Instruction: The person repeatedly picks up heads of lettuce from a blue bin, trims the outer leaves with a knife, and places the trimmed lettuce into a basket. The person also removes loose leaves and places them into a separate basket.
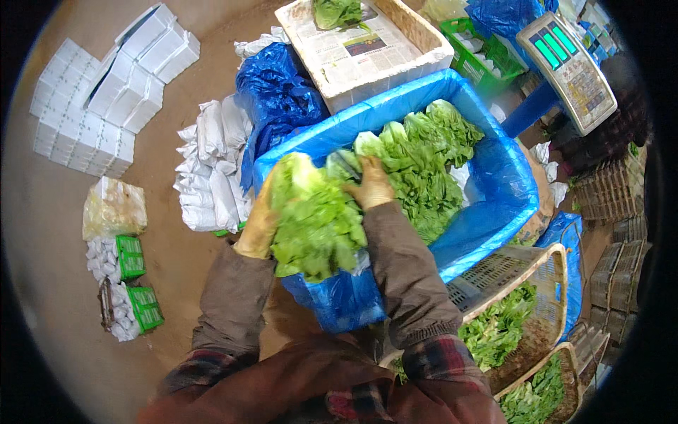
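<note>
A leafy lettuce head point(318, 222) is in my left hand point(259, 217), which wears a yellowish glove and grips it along its left side. My right hand point(375, 183), gloved too, lies at another lettuce in the box, its fingers near a dark, narrow object that I cannot make out. Whether it grips anything is not plain. Both hands are at the near left part of a box lined with blue plastic film point(492, 249). Inside it, several lettuce heads point(424, 159) lie in a row, pale stem ends towards the far side and leaves towards me.
Beyond the box stands a foam tray point(339, 95) with newspaper and a lettuce. A digital scale display point(569, 71) rises at the upper right. Plastic crates point(556, 297) of lettuce stand at the lower right. White packages point(212, 175) and stacked white boxes point(100, 116) are at the left.
</note>
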`<state>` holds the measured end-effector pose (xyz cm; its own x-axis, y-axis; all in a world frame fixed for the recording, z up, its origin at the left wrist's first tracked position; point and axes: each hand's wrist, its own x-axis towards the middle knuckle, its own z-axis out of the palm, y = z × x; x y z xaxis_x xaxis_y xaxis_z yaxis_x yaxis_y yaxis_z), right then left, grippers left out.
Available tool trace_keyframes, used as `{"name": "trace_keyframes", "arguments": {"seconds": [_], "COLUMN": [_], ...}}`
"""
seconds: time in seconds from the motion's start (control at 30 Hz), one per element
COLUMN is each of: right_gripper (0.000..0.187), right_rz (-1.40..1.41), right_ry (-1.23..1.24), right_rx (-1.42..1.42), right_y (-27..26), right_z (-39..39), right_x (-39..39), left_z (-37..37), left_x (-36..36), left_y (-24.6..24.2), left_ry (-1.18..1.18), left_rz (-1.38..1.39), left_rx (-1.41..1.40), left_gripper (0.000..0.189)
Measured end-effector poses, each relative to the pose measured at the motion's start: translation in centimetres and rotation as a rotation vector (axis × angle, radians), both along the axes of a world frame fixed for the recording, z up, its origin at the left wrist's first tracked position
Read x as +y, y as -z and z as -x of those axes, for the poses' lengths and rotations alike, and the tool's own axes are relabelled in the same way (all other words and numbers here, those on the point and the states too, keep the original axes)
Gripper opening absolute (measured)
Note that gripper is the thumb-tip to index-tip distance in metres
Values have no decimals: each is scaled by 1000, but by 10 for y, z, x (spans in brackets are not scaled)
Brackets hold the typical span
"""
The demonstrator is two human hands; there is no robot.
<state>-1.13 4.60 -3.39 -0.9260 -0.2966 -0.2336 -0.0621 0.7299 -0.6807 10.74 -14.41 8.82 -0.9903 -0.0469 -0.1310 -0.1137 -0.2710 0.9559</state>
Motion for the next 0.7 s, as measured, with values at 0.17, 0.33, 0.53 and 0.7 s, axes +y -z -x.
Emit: {"name": "trace_keyframes", "arguments": {"seconds": [0.17,0.33,0.53,0.7], "right_gripper": [82,85,48,45], "right_rz": [-10,-27,624,936], "right_ry": [78,4,221,399], "right_rx": [39,9,-286,-244], "right_y": [23,19,-24,-106], "right_z": [18,13,1,-140], "right_x": [15,1,68,154], "left_z": [62,86,74,-46], "left_x": [30,-8,-17,26], "left_y": [105,149,-63,-206], "left_ry": [-277,-75,139,353], "left_rz": [456,1337,809,107], "left_rx": [-100,-384,287,946], "left_gripper": [88,99,50,43]}}
